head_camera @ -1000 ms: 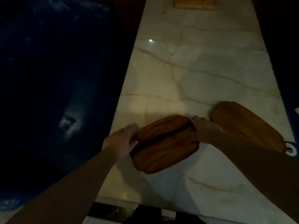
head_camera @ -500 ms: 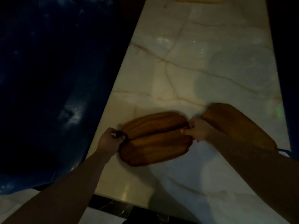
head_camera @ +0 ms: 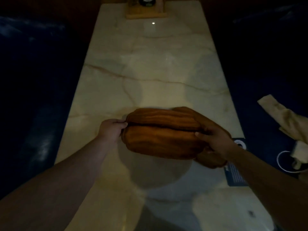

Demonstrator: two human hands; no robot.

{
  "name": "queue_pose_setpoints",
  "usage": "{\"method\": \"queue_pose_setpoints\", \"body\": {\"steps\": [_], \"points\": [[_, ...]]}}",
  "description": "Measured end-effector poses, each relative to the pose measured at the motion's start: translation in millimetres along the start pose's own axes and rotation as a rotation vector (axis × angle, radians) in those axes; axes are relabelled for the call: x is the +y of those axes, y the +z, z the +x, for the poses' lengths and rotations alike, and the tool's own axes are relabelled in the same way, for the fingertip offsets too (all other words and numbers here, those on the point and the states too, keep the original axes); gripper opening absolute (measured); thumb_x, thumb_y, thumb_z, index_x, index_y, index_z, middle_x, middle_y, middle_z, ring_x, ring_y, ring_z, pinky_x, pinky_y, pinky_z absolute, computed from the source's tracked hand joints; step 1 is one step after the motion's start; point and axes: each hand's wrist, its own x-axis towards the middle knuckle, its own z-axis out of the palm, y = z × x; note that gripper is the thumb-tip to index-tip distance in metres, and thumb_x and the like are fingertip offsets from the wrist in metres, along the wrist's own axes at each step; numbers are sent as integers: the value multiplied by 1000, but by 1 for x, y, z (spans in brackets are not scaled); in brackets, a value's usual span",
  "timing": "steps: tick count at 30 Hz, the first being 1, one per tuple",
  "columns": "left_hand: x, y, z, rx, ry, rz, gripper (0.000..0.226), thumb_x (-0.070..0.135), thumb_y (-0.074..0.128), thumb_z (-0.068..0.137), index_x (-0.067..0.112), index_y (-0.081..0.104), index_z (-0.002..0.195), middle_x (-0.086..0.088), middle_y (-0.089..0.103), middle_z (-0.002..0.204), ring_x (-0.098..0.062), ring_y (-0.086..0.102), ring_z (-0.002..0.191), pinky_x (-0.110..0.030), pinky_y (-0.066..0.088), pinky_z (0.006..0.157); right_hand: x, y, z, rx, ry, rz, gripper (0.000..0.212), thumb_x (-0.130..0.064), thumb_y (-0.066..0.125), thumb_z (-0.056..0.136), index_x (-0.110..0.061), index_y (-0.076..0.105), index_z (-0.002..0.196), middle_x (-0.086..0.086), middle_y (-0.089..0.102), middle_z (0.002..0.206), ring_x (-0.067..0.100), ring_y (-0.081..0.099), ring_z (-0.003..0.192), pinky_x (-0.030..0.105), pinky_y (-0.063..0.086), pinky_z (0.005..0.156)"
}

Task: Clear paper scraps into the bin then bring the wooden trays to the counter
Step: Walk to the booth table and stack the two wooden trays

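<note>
Two stacked oval wooden trays point(head_camera: 160, 140) are held between my hands, above the pale marble table point(head_camera: 150, 77). My left hand point(head_camera: 111, 130) grips their left end. My right hand point(head_camera: 216, 142) grips their right end. Under the right side of the stack lies a third wooden tray point(head_camera: 210, 160); the stack and my right hand hide most of it. Whether the stack rests on it I cannot tell.
Dark blue seats run along both long sides of the table. On the right seat lie crumpled beige paper point(head_camera: 283, 119) and a white-rimmed round thing point(head_camera: 290, 160). A dark card point(head_camera: 235, 175) sits at the table's right edge. A wooden holder point(head_camera: 145, 12) stands at the far end.
Both hands have carried the stacked trays to the right, so they now overlap the third tray that lay apart. The view has swung right, and the right seat shows.
</note>
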Motion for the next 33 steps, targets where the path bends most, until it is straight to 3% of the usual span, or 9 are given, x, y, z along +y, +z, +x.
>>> {"method": "queue_pose_setpoints", "body": {"steps": [4,7,10,15,18,20,25,29,33], "points": [[16,51,3,-92,34,36,16,-4,71,75,12,71,77,-15,71,89,-24,67,73,-28,52,62,22,-34,-9,40,23,120,42,-37,72,82,-18,60,117,9,70,94,26,68,60,34,53,49],[21,87,2,-145,63,82,17,0,70,75,17,71,75,-11,70,87,-24,66,77,-30,52,70,40,-54,-15,69,27,174,36,-34,68,86,-11,61,113,9,68,84,24,66,55,31,49,48],[21,114,2,-166,69,113,16,2,70,75,17,70,70,-10,70,81,-25,66,75,-33,53,72,55,-68,-19,101,50,155,25,-32,65,89,-10,62,102,15,69,90,28,70,66,34,54,51],[16,143,3,-220,103,241,15,6,70,75,10,72,89,-15,70,92,-29,66,85,-42,54,81,75,-82,-22,105,52,97,16,-26,63,91,-13,62,100,16,69,83,25,68,61,32,53,50],[12,156,4,-245,142,297,10,6,71,75,16,70,76,-10,68,82,-25,63,80,-38,50,76,84,-85,-22,78,51,34,12,-24,61,92,-15,61,100,16,71,81,27,71,62,32,55,50],[9,162,5,-251,177,351,6,8,71,76,15,69,77,-6,66,78,-24,62,78,-37,49,74,88,-85,-21,87,72,-6,10,-23,62,91,-15,61,97,15,71,81,27,72,63,34,58,52],[9,166,7,-288,242,481,14,14,67,76,11,70,89,-12,70,93,-32,66,89,-46,53,83,92,-83,-16,73,112,-133,22,-29,65,89,-6,63,91,17,71,80,28,71,65,41,61,61],[10,166,9,-280,241,523,37,16,68,79,6,64,115,-9,67,107,-27,63,98,-42,51,91,90,-83,-12,43,78,-211,23,-32,64,89,-9,61,94,14,70,82,26,72,67,47,61,64],[9,168,9,-277,254,546,36,15,68,80,7,64,115,-4,63,101,-24,62,97,-37,50,91,93,-85,-10,8,69,-314,27,-38,62,88,-11,63,90,11,73,71,21,71,62,42,59,65]]}}
